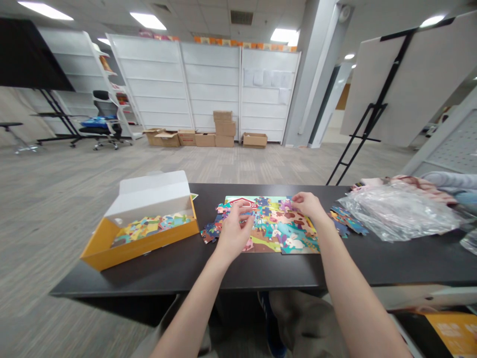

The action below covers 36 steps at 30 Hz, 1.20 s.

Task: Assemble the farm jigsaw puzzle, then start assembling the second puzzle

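Note:
A colourful animal jigsaw (268,243) lies on the black table, with a white rabbit at its lower right and a red barn at its upper left. Over its left half is my left hand (235,228), fingers apart and slightly curled, with nothing seen between them. My right hand (307,205) is at the upper right edge, its fingertips pinched at a purple puzzle piece (286,204). Loose blue pieces (210,231) lie beside the jigsaw on the left. More loose pieces (348,221) lie to the right of my right forearm.
An open yellow box (149,247) with puzzle pieces inside stands on the left of the table (167,276). Clear plastic bags (402,211) and folded cloth (421,188) cover the right end. Cardboard boxes (224,129) stand by the far shelves.

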### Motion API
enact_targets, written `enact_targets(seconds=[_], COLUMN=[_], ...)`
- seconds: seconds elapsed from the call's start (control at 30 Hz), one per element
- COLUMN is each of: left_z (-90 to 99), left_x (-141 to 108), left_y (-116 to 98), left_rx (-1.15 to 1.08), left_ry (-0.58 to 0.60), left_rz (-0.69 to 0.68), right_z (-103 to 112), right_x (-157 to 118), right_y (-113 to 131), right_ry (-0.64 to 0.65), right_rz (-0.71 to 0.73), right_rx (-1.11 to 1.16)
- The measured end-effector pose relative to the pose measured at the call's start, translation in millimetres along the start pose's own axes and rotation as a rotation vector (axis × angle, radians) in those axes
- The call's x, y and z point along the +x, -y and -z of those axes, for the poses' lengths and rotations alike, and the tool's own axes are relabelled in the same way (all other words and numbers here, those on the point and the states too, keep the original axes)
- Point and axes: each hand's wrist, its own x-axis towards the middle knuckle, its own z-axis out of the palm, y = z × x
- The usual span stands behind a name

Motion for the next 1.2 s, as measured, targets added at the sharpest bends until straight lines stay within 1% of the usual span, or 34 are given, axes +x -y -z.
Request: enact_targets(seconds=[0.2, 0.4, 0.6, 0.73, 0.83, 0.93, 1.2], left_z=[2.5, 2.7, 2.8, 3.4, 3.8, 4.1, 2.4], left_x=[1.3, 1.0, -0.3, -0.1, 0.4, 0.5, -0.6], left_y=[6.7, 4.9, 1.6, 0.6, 0.2, 0.1, -0.8], left_rx=[0.077, 0.091, 0.084, 0.086, 0.092, 0.104, 0.117], left_ry=[0.025, 0.023, 0.033, 0.025, 0.026, 0.028, 0.028], left_rz=[-0.05, -0.075, -0.076, -0.084, -0.091, -0.083, -0.084], right_z=[-5.2, -3.2, -2.1, 0.1, 3.7, 8.1, 17.7], right_x=[-1.5, -3.9, -6.1, -8.4, -12.7, -19.3, -31.5], right_y=[-0.1, -0.8, -0.8, -1.9, -2.2, 2.2, 25.1], right_ry=[0.054, 0.108, 0.101, 0.057, 0.076, 0.11, 0.156], right_rz=[0.021, 0.009, -0.008, 0.005, 0.018, 0.014, -0.069], right_rx=[-0.064, -0.143, -0.163, -0.14, -0.148, -0.182, -0.255])
